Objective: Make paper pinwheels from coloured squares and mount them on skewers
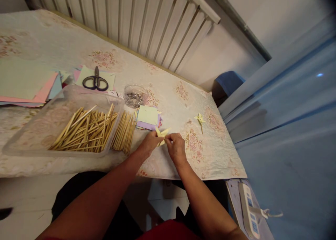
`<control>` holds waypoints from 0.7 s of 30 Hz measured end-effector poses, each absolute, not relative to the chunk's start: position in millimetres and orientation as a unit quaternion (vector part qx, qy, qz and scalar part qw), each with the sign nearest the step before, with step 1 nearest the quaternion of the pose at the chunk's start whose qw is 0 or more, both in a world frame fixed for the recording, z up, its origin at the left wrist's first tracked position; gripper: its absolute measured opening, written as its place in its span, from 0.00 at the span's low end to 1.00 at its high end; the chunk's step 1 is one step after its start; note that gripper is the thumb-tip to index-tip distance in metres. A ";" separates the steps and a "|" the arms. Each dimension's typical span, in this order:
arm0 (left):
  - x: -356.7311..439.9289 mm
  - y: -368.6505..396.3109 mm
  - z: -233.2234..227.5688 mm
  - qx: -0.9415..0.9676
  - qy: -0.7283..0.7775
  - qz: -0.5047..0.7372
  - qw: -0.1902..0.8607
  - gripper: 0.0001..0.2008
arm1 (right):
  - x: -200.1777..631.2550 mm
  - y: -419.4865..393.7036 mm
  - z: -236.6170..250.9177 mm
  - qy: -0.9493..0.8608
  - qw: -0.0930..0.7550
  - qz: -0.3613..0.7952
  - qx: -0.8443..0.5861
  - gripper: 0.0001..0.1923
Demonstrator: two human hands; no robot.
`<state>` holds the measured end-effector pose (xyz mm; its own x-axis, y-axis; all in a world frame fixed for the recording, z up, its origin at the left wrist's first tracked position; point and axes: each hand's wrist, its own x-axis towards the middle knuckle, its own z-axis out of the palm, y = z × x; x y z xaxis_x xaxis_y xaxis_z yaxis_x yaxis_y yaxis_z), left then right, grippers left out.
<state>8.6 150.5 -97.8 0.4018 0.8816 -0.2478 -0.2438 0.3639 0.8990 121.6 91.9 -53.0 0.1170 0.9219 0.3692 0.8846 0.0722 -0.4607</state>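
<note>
Our bare forearms (112, 187) are leading to a pale-yellow paper pinwheel (164, 132) above the counter (173, 110); our left grip (150, 142) and right grip (177, 149) are both pinching it near its centre. We're judging it light, easily creased, best held centrally.

White radiator (149, 19) against pale wall (194, 63), behind table's far edge. Pipe (245, 26) slanting along wall, past radiator's end. Blue curtain (286, 156) hanging down right side, beside table end. Blue cloth (231, 82) near far right corner, over something dark, too dim to tell. Floral tablecloth (172, 100), pink roses on cream. White power strip (247, 205) lower right, cord (275, 214) attached. Pale floor (23, 198) below.
</note>
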 end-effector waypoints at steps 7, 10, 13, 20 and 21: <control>7.2 148.7 -92.0 0.411 0.397 0.379 0.728 0.12 | 124.3 91.9 -51.5 -0.668 0.302 0.032 -0.679 0.07; 7.0 148.8 -91.0 0.412 0.394 0.382 0.728 0.13 | 124.7 92.3 -51.0 -0.668 0.299 0.035 -0.681 0.07; 6.9 148.8 -91.0 0.412 0.389 0.380 0.732 0.13 | 125.3 92.7 -50.5 -0.669 0.299 0.040 -0.679 0.06; 7.0 148.6 -95.2 0.412 0.371 0.386 0.738 0.13 | 127.6 92.0 -51.9 -0.673 0.302 0.050 -0.674 0.06; 7.2 148.8 -96.2 0.414 0.370 0.385 0.737 0.13 | 127.7 91.8 -52.2 -0.673 0.302 0.051 -0.673 0.06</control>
<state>7.2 148.8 -96.2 0.4289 0.8744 -0.2268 -0.2622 0.3607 0.8951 127.7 91.8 -52.2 0.0882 0.9370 0.3379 0.8751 0.0892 -0.4756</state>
